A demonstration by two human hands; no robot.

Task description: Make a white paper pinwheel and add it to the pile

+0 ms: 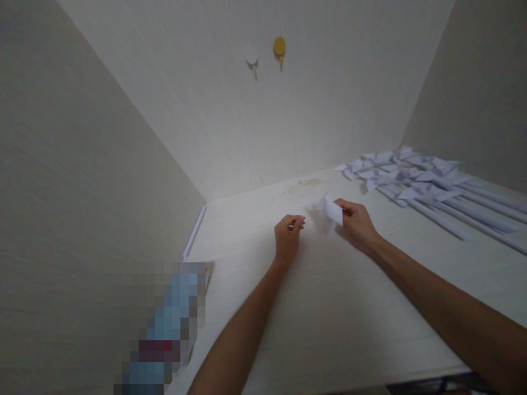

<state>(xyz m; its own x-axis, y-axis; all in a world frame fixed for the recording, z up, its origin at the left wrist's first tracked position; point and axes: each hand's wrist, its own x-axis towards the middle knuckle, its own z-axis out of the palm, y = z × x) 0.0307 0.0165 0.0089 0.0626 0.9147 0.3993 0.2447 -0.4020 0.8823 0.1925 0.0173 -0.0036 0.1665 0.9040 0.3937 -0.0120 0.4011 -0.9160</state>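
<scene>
A white folded paper pinwheel [333,210] hangs over the middle of the table, partly blurred at its left side. My right hand [358,224] pinches it by its right edge, with some of the paper hidden behind the fingers. To the left of the paper, and apart from it, is my left hand [287,237]. Its thumb and fingers are curled together in a pinch; whether anything small is between them cannot be made out.
Several finished paper pinwheels [428,192] on rolled paper sticks lie piled at the right. One rolled paper stick [193,233] rests along the left wall. A pixelated object [164,318] stands at front left. Yellow [279,46] and white hooks [252,57] are on the back wall.
</scene>
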